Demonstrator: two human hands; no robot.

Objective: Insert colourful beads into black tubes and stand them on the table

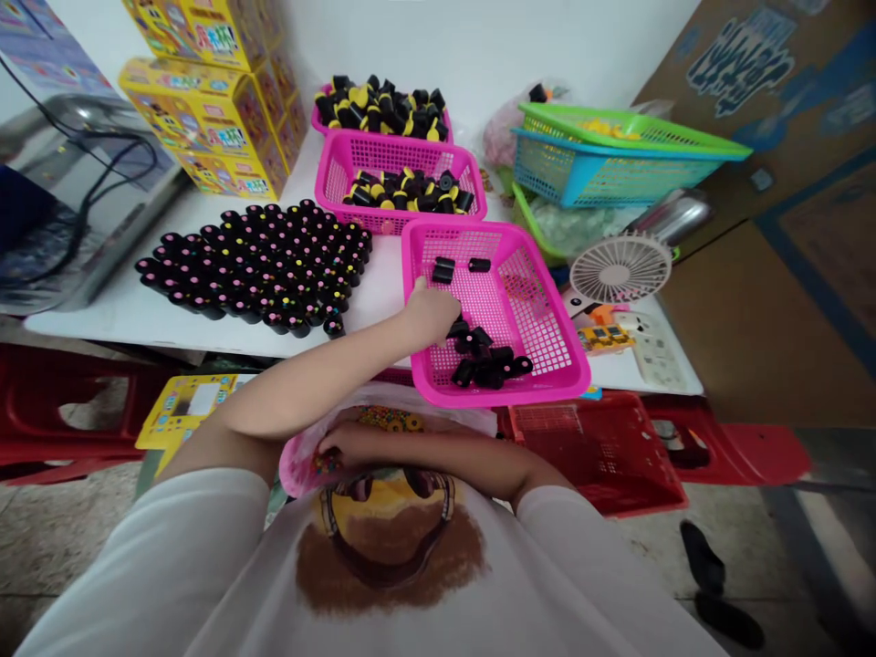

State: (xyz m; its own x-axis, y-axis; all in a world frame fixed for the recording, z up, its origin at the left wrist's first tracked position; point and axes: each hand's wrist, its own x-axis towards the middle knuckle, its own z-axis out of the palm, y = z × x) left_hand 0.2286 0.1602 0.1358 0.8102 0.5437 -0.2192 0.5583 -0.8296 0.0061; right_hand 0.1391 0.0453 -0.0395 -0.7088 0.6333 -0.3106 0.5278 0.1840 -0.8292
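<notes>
My left hand [432, 316] reaches across into the near pink basket [562, 365], fingers curled down at a small black cylinder [457, 326]. Part of its grip is hidden. More black cylinders [489, 368] lie loose in that basket, some showing a pink dot at the end. Close to my body, my right hand [350, 444] is closed with its fingertips among small coloured beads [327, 464] in a pink container [296, 467] lined with clear plastic. Left of the basket, many black cylinders [260, 265] stand upright in tight rows, with pink, yellow or green bits on top.
Behind are two pink baskets [328, 173] of black and yellow pieces. Yellow boxes [212, 119] are stacked at the back left. Green and blue baskets [581, 173], a small fan [620, 269] and a cardboard box [766, 301] stand right. A red crate [602, 456] sits below the table edge.
</notes>
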